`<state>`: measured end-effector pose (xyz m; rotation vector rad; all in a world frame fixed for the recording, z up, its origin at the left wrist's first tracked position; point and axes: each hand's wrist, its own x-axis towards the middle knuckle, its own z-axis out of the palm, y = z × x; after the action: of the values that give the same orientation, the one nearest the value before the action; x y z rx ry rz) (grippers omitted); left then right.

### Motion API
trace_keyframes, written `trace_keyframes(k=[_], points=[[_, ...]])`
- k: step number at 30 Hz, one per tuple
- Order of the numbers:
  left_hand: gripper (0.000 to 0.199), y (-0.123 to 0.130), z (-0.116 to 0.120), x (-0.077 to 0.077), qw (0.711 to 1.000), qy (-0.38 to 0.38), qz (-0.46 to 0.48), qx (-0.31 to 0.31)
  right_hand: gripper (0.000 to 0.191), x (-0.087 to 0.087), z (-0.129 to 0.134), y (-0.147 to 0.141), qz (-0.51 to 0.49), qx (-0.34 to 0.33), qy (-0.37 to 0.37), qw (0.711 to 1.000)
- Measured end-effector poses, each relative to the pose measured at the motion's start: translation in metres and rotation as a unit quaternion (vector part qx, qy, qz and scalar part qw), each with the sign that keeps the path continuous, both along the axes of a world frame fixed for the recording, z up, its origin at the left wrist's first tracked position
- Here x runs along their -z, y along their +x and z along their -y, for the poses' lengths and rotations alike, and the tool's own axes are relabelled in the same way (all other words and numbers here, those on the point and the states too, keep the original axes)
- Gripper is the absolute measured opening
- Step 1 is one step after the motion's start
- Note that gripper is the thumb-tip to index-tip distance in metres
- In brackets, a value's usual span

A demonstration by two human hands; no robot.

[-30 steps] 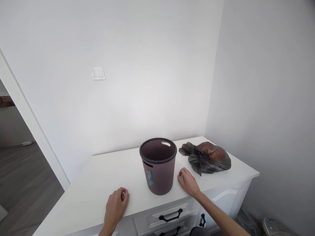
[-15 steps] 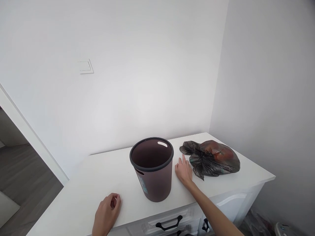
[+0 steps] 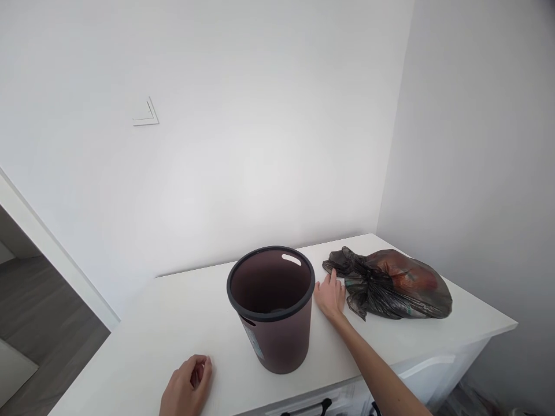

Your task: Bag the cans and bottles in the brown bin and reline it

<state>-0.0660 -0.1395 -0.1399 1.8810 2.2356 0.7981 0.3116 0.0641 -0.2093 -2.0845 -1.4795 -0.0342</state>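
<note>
A dark brown waste bin point(image 3: 286, 338) with a black rim stands upright on the white cabinet top point(image 3: 203, 318). It has a handle slot in its far side, another at the front left, and a label low on the left. My right hand point(image 3: 330, 296) lies on the surface between the bin and a knotted black plastic bag point(image 3: 403, 286), fingers apart, its fingertips by the bag's tied end. Something reddish shows through the thin plastic. To the left of the bin, my left hand point(image 3: 185, 386) rests near the front edge with fingers curled in, nothing in them.
A light switch point(image 3: 146, 112) sits on the white wall point(image 3: 269, 144) behind the cabinet. Dark handles point(image 3: 326, 404) show on the cabinet front. At the left, a doorway with a white frame point(image 3: 56, 248) opens onto a dark wood floor point(image 3: 56, 312).
The view has shifted slightly, so the bin and bag look larger and the bag sits further right. Both hands keep about the same places and poses.
</note>
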Motion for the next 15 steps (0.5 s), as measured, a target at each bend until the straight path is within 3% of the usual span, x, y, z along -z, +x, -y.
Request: trace_keyframes(k=[7, 15], points=[[0.04, 0.0, 0.002, 0.001, 1.0, 0.01, 0.0, -0.006, 0.057, -0.001, 0.004, 0.001, -0.032, -0.006, -0.004, 0.999], [0.041, 0.003, 0.006, -0.005, 1.0, 0.006, -0.015, -0.003, 0.051, -0.011, 0.051, -0.003, -0.053, -0.106, 0.009, 0.993]])
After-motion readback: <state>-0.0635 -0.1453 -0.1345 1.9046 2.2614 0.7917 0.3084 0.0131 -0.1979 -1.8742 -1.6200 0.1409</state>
